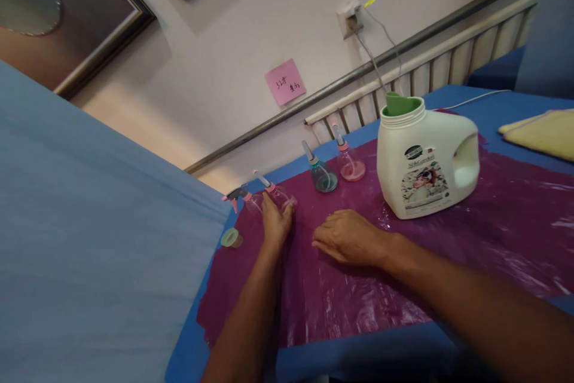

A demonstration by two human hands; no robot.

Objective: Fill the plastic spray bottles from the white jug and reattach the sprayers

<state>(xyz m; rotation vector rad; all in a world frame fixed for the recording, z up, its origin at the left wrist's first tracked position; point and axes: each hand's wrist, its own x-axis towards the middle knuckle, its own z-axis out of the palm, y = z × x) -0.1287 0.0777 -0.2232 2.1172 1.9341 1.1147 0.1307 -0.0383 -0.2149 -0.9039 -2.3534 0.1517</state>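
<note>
While the left hand [276, 224] grips a pink-collared bottle [278, 194] on the purple sheet [314, 305], left, the right hand [347, 236] lies loosely closed; teal bottle [324, 178] and pink bottle [352, 169], part-filled, stand beside an uncapped jug [419, 153]; leftmost spray bottle [254, 201], fill unclear.

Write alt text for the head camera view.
A person's left hand grasps a pink-collared spray bottle; the right hand is over a magenta plastic sheet, where three more spray bottles and a white handled jug stand.
</note>
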